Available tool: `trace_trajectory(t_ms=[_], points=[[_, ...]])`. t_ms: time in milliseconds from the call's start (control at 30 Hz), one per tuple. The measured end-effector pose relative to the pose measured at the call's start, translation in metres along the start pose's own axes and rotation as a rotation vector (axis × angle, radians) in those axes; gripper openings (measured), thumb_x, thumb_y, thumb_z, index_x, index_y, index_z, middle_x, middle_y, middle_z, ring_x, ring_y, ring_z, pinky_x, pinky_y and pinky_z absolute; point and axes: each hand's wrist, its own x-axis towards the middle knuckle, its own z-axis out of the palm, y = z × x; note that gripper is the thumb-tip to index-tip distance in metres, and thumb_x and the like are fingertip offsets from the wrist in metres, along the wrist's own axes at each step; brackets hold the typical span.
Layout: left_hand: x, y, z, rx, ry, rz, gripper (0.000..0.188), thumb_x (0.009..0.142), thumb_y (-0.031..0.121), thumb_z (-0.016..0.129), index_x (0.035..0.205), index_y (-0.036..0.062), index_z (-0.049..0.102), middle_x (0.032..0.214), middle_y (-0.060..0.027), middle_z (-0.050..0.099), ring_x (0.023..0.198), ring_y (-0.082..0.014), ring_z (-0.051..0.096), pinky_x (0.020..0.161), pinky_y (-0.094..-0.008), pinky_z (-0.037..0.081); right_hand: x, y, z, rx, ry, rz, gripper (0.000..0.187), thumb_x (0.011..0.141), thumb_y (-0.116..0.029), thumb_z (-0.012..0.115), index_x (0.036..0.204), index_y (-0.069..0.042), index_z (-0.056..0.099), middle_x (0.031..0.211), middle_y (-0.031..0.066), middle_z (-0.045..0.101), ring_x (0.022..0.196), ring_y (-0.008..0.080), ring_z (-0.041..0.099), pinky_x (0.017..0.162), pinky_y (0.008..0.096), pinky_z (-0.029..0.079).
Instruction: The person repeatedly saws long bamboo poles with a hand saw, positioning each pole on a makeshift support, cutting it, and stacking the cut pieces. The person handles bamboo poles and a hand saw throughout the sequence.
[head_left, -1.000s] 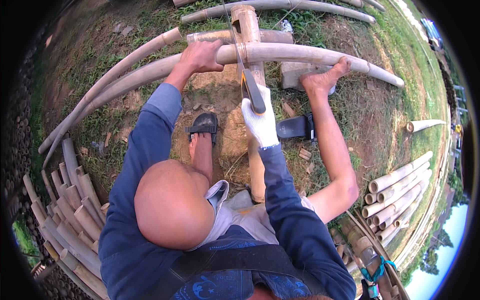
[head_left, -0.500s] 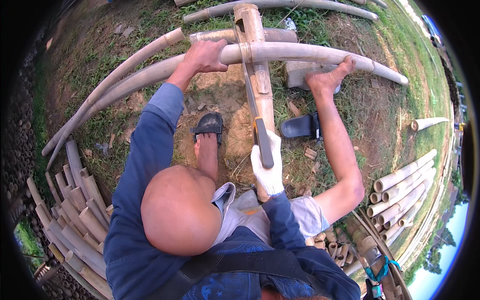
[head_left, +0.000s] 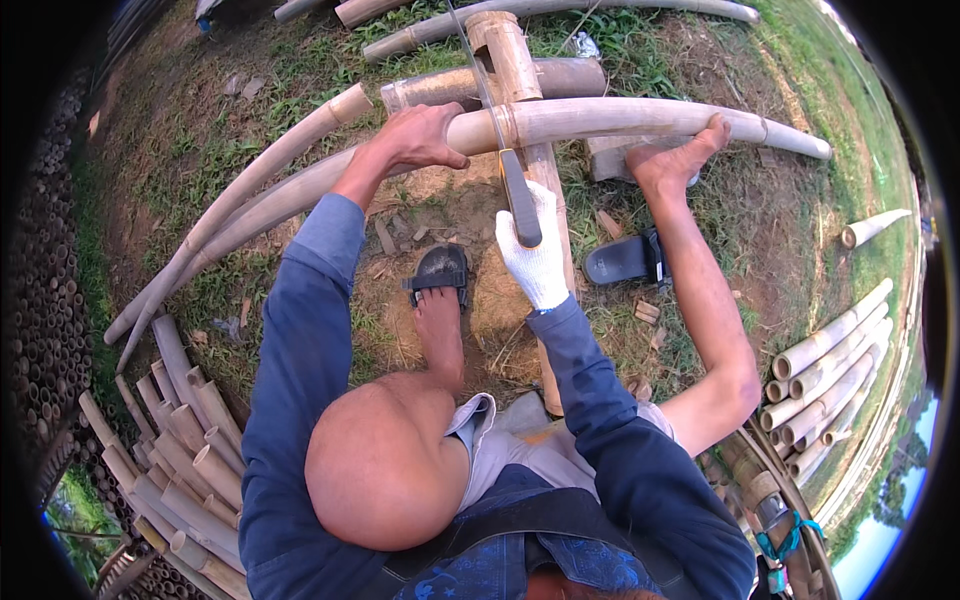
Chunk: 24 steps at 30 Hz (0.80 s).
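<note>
Evidently, a saw set across a curved bamboo pole (head_left: 620, 117).

The pole arcs from 9 o'clock through 12 to 2, lying over a bamboo support (head_left: 510, 65); the hand saw (head_left: 518, 195) crosses it at 12, just beside a node. The step in hand is judged to be the cut itself; a further stroke would call for a steady pole and a blade kept in line. The left hand (head_left: 420, 138), bare, between 11 and 12, is spread to the pole's girth and grasps it, thumb on the near side. The right hand (head_left: 535, 262), white-gloved, towards 1, is clenched around the saw's handle. Outward, a bare foot (head_left: 680, 163) at 2 meets the pole; a stack of bamboo (head_left: 836, 328) lies between 3 and 4.
</note>
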Motion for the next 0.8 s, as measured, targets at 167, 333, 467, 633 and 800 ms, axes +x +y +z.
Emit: trace_trajectory(t_ms=[167,333,467,633,800], points=[[0.023,0.014,-0.003,-0.014,-0.099,-0.07,0.093,0.066,0.052,0.088,0.141,0.0026,0.067,0.117,-0.0232,0.08,0.109,-0.0404,0.077,0.098,-0.0508,0.061,-0.003,0.005,-0.003,0.028,-0.008,-0.032,0.058,0.097,-0.003,0.075,0.149,0.0,0.049,0.135,0.0178,0.062,0.124,0.0257,0.065,0.107,0.0366,0.053],[-0.007,0.039,0.006,0.104,0.139,-0.13,0.066,0.074,0.04,0.086,0.129,0.0067,0.067,0.109,-0.0222,0.08,0.101,-0.0432,0.077,0.09,-0.0533,0.062,0.043,-0.078,-0.022,0.084,-0.075,0.057,0.048,0.1,-0.004,0.076,0.143,-0.003,0.055,0.128,0.0103,0.063,0.118,0.018,0.061,0.106,0.0329,0.049],[-0.009,0.042,0.007,0.125,0.168,-0.11,0.066,0.074,0.042,0.086,0.128,0.0079,0.066,0.108,-0.0216,0.08,0.101,-0.0436,0.077,0.089,-0.0543,0.062,-0.061,-0.069,-0.058,0.008,-0.073,0.126,0.052,0.098,-0.003,0.075,0.145,0.0,0.054,0.133,0.0143,0.063,0.124,0.0223,0.063,0.109,0.0344,0.05],[-0.014,0.039,0.013,0.157,0.12,-0.154,0.068,0.075,0.043,0.086,0.131,0.0117,0.065,0.11,-0.0209,0.08,0.102,-0.0429,0.077,0.091,-0.0542,0.061,-0.204,-0.149,-0.14,-0.256,-0.204,0.234,0.06,0.092,0.003,0.077,0.147,0.001,0.053,0.134,0.0186,0.064,0.122,0.028,0.069,0.11,0.0401,0.052],[-0.014,0.043,0.019,0.157,0.223,-0.099,0.066,0.075,0.041,0.087,0.128,0.0089,0.066,0.113,-0.0212,0.079,0.104,-0.0427,0.076,0.092,-0.0531,0.061,-0.067,-0.081,-0.072,0.056,-0.059,0.222,0.051,0.097,-0.003,0.075,0.143,-0.002,0.056,0.128,0.0176,0.067,0.122,0.0268,0.068,0.106,0.0354,0.053]])
